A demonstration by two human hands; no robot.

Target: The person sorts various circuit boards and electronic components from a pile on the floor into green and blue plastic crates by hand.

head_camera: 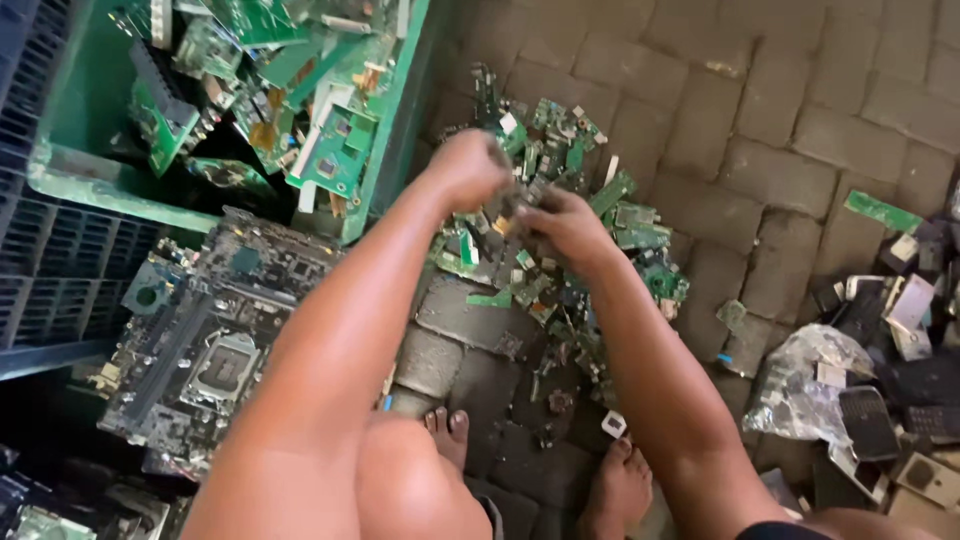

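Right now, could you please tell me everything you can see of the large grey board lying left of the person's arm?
The board is a big grey-green circuit board, flat on the ground below the green crate. It carries a square metal socket near its middle, long slots and many small parts. It looks dusty and worn. Its upper edge lies against the crate; the left arm covers its right edge. Neither hand touches it.

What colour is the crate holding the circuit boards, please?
Green, in the head view: the crate at upper left.
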